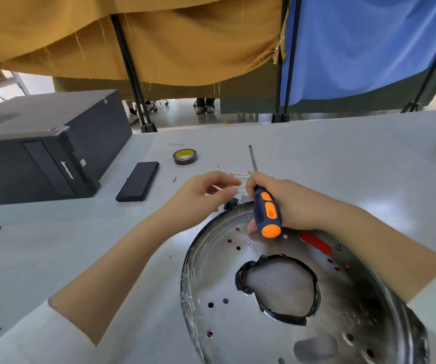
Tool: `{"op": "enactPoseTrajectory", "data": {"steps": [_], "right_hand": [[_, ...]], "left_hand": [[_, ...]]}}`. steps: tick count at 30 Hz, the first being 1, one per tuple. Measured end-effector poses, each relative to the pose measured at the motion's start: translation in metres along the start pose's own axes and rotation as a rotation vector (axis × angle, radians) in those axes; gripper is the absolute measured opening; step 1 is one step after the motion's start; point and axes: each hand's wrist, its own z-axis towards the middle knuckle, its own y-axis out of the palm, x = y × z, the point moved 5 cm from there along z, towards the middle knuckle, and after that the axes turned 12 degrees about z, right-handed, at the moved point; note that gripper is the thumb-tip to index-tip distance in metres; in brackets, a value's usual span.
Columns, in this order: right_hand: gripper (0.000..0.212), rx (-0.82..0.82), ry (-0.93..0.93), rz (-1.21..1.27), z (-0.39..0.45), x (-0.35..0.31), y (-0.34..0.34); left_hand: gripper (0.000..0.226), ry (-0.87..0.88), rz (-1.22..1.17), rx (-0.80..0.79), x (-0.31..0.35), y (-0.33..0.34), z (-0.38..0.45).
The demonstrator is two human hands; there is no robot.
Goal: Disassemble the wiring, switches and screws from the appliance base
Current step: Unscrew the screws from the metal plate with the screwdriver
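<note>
Head view: the base (285,292) (a round metal pan with a taped centre hole) lies on the surface (343,158). The right hand (282,200) grips a screwdriver (265,208), shaft pointing away. The left hand (206,195), blurred, pinches thin wires (234,174) at the base's far rim

A shiny, scratched metal appliance base (238,298) is seen on a smooth matt grey table (343,158); beyond the base, a rubbery orange-and-blue screwdriver (266,214) handle is gripped, with frayed cloth curtains (159,35) behind
</note>
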Motion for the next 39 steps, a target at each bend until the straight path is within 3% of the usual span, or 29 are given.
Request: {"op": "enactPoseTrajectory", "data": {"steps": [3,6,14,20,25,32,39], "right_hand": [[0.043,0.112,-0.047,0.046,-0.007,-0.011,-0.014],[0.042,0.159,-0.058,0.048,-0.020,-0.019,-0.029],[0.035,0.184,0.070,-0.189,-0.063,-0.002,-0.040],[0.031,0.187,0.101,-0.203,-0.063,0.011,-0.029],[0.035,0.118,0.070,-0.238,-0.049,0.010,-0.018],[0.029,0.073,0.018,-0.178,-0.036,0.003,-0.005],[0.039,0.077,0.062,-0.174,-0.046,0.005,-0.017]], "left_hand": [[0.027,0.048,0.062,-0.150,0.018,0.021,-0.015],[0.044,0.039,0.117,-0.198,0.018,0.030,-0.027],[0.060,-0.129,0.068,-0.049,0.006,0.019,-0.053],[0.068,-0.249,0.090,0.097,-0.005,0.013,-0.086],[0.056,-0.282,0.184,0.007,-0.006,0.009,-0.086],[0.041,-0.137,0.441,-0.135,0.009,0.009,-0.052],[0.036,-0.207,0.473,-0.070,-0.007,0.003,-0.057]]}}
